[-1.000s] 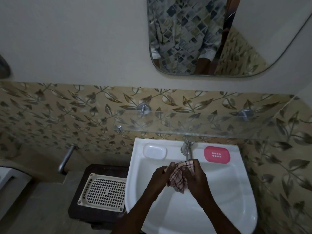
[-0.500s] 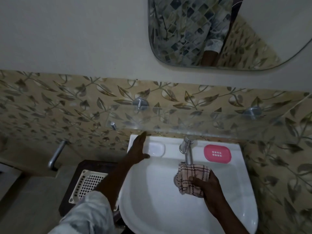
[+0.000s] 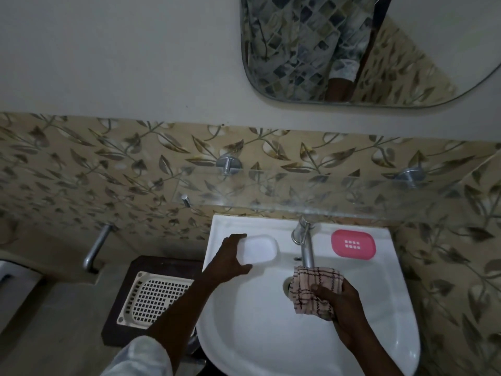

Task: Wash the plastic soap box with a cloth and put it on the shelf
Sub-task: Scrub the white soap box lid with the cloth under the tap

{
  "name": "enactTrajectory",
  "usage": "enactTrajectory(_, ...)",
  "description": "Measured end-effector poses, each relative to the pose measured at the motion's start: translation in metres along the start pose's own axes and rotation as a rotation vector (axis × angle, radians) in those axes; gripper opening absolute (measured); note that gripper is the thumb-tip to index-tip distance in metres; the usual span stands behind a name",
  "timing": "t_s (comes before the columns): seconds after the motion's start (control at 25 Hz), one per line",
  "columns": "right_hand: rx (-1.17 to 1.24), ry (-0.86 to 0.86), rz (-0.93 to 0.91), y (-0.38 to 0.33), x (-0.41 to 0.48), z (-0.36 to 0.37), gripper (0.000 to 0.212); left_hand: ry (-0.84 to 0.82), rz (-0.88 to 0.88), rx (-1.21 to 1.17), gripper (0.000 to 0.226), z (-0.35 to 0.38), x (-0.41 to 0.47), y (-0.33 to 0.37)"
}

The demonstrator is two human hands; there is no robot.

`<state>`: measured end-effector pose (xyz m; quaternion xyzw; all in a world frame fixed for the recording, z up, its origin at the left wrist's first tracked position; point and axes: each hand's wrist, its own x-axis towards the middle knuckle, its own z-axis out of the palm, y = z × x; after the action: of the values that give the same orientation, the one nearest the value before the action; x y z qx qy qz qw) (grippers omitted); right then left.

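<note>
While the perforated white tray (image 3: 156, 298) sits on its dark stand well to the left of the grip, the left hand (image 3: 229, 260) now brackets the left end of the white soap box (image 3: 261, 249). Its fingers curl over the far edge and its thumb presses the near edge. Half a second ago that hand lay flat on the sink (image 3: 257, 335) ledge, fingers pointing at the wall and only the thumb near the box. A second ago it was at the cloth with the other hand. The box is at the back-left ledge of the sink, below the glass shelf (image 3: 311, 198). Whether it has lifted off the ledge I cannot tell.

Right of that grip stands the tap (image 3: 305, 245), and beyond it a pink soap dish (image 3: 353, 244) lies on the back-right ledge, unmoved. Directly under the spout, the right hand (image 3: 345, 302) grips the bunched checked cloth (image 3: 311, 289), thumb on top and fingers wrapped beneath, as it did half a second ago.
</note>
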<state>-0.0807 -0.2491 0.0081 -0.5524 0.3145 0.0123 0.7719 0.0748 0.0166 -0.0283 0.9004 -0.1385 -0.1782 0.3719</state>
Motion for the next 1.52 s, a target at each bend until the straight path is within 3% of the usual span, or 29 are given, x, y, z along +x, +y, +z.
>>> enactTrajectory(0.16, 0.015, 0.012, 0.001, -0.002, -0.002, -0.003, 0.034, 0.157, -0.021, -0.098, 0.092, -0.011, -0.01, 0.009)
enactTrajectory(0.4, 0.062, -0.016, -0.003, -0.005, -0.015, 0.006, 0.033, 0.113, 0.153, -0.034, 0.101, -0.016, -0.054, 0.023)
enactTrajectory(0.6, 0.178, -0.002, 0.015, -0.026, -0.023, 0.0, 0.034, 0.153, 0.509, 0.266, 0.092, -0.037, -0.077, 0.049)
enactTrajectory(1.0, 0.372, -0.046, 0.03, -0.065, -0.032, -0.008, 0.046, 0.009, 0.768, 0.743, 0.099, -0.054, -0.083, 0.109)
enactTrajectory(1.2, 0.48, -0.086, 0.087, -0.073, -0.044, 0.003, 0.054, -0.027, 0.809, 0.77, 0.093, -0.062, -0.097, 0.141)
enactTrajectory(1.32, 0.529, -0.116, 0.094, -0.079, -0.048, 0.005, 0.05, 0.099, 0.92, 0.794, 0.093, -0.084, -0.1, 0.163)
enactTrajectory(1.44, 0.542, -0.105, 0.099, -0.082, -0.047, 0.002, 0.041, 0.301, 0.932, 0.667, 0.085, -0.094, -0.102, 0.161)
enactTrajectory(1.52, 0.493, -0.095, 0.108, -0.08, -0.046, 0.001, 0.053, 0.238, 1.052, 0.718, 0.079, -0.072, -0.106, 0.146)
